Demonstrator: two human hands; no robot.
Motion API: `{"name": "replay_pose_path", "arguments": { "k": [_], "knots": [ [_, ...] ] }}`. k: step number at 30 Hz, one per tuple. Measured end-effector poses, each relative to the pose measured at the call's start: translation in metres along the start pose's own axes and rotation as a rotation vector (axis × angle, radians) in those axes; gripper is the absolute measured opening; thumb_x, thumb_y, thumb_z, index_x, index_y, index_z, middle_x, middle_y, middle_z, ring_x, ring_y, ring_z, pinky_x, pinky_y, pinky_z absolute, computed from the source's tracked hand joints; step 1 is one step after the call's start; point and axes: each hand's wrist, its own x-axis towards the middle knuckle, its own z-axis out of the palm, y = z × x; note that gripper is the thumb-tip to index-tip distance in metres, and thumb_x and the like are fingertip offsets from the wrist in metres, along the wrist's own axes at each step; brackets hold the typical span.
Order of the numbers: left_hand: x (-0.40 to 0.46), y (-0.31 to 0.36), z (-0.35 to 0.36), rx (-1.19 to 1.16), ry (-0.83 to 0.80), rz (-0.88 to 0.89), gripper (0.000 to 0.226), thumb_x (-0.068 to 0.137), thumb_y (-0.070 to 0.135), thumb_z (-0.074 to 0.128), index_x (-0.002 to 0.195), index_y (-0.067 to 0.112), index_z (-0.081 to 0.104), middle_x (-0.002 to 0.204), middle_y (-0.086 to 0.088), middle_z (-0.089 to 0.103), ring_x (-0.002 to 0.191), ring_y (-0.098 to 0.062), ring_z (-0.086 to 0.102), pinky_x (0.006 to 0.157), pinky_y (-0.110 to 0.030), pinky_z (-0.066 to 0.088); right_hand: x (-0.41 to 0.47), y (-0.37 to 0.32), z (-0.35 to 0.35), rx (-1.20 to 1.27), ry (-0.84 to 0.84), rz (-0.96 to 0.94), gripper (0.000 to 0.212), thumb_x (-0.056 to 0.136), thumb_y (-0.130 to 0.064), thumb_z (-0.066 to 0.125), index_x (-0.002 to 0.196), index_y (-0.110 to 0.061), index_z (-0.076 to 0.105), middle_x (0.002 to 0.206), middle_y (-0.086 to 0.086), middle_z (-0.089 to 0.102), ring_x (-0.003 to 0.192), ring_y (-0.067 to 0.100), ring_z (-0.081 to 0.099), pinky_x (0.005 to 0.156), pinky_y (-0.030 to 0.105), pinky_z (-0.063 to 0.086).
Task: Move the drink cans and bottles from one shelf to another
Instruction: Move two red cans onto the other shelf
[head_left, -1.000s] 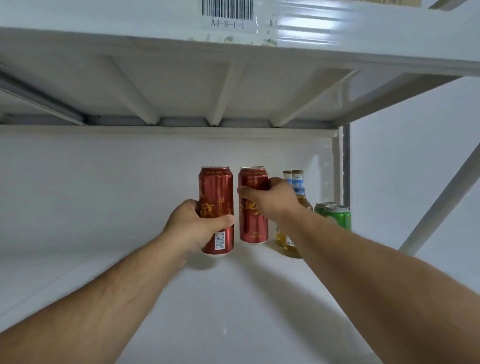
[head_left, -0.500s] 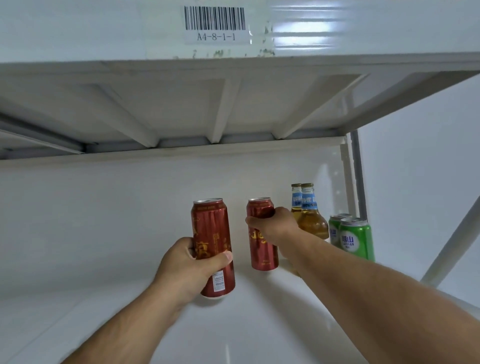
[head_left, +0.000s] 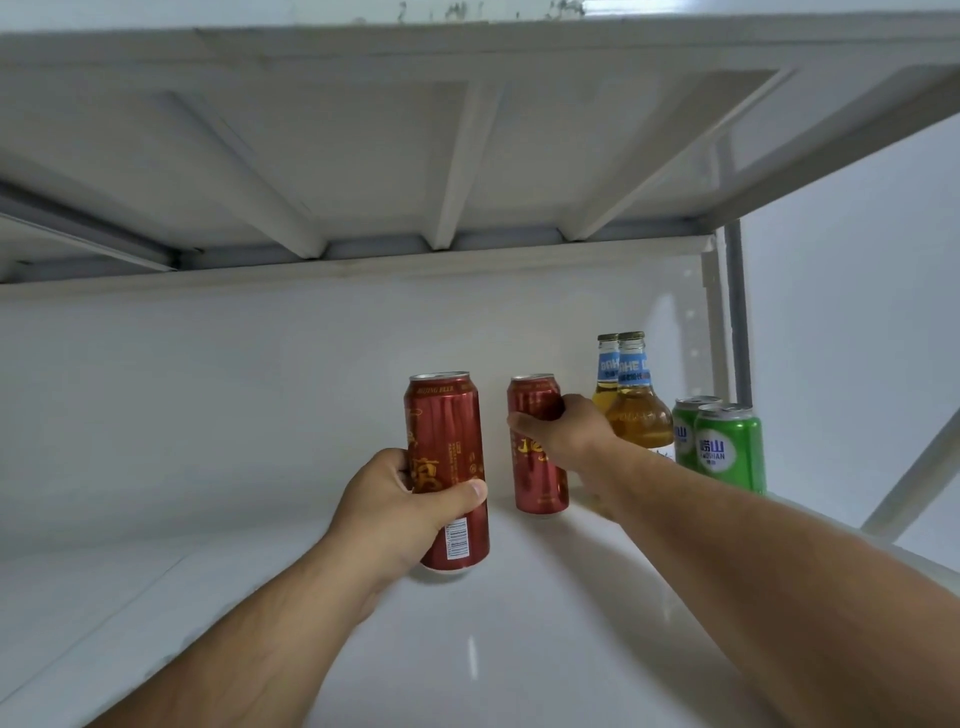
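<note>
My left hand (head_left: 397, 512) grips a tall red beer can (head_left: 448, 457) around its lower half, upright, with its base at the white shelf (head_left: 467, 649). Farther back, my right hand (head_left: 566, 434) grips a second red can (head_left: 537, 478) near its top; that can stands on the shelf. Right of it stand two amber glass bottles (head_left: 635, 410) with blue neck labels, one behind the other. Two green cans (head_left: 727, 447) stand at the far right of the shelf.
The underside of the upper shelf (head_left: 457, 145) with its ribs hangs close overhead. A grey upright post (head_left: 735, 312) marks the shelf's right rear corner. A diagonal brace (head_left: 914, 478) runs at the right. The white back wall (head_left: 208, 395) closes the rear.
The left can has come nearer to me and lower, apart from the right can. The right hand stays on the rear can. The camera has tilted, so the barcode label has left the view.
</note>
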Motion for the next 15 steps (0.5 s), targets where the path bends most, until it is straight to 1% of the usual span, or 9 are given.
{"name": "replay_pose_path", "arguments": {
  "k": [4,7,11,15],
  "knots": [
    [-0.003,0.0,0.0,0.003,0.001,-0.003,0.043,0.074,0.03,0.091,0.11,0.026,0.07,0.103,0.004,0.076,0.094,-0.017,0.075,0.084,-0.034,0.057,-0.003,-0.001,-0.001,0.019,-0.008,-0.013,0.052,0.088,-0.046,0.071,0.128,-0.017,0.055,0.104,0.0,0.064,0.092,0.02,0.059,0.074,0.033,0.049],
    [-0.004,0.001,0.001,0.008,-0.002,-0.005,0.042,0.074,0.03,0.091,0.11,0.026,0.07,0.104,0.003,0.077,0.094,-0.017,0.075,0.086,-0.035,0.058,-0.005,0.001,-0.001,0.005,-0.018,0.009,0.053,0.086,-0.044,0.074,0.126,-0.014,0.056,0.108,0.004,0.067,0.095,0.023,0.063,0.074,0.033,0.05],
    [-0.005,0.001,0.002,0.009,-0.006,-0.002,0.042,0.075,0.029,0.091,0.11,0.026,0.069,0.103,0.005,0.076,0.094,-0.016,0.074,0.078,-0.029,0.055,-0.009,0.003,-0.001,-0.014,-0.052,0.022,0.045,0.087,-0.029,0.074,0.126,-0.014,0.059,0.107,0.006,0.068,0.093,0.025,0.064,0.07,0.032,0.049],
    [-0.004,0.0,0.002,0.016,0.003,-0.001,0.041,0.074,0.029,0.092,0.109,0.025,0.07,0.102,0.004,0.076,0.092,-0.015,0.075,0.079,-0.03,0.056,-0.018,0.001,-0.005,-0.011,-0.043,0.028,0.048,0.088,-0.032,0.074,0.128,-0.013,0.055,0.111,0.007,0.067,0.101,0.027,0.064,0.076,0.035,0.052]
  ]
}}
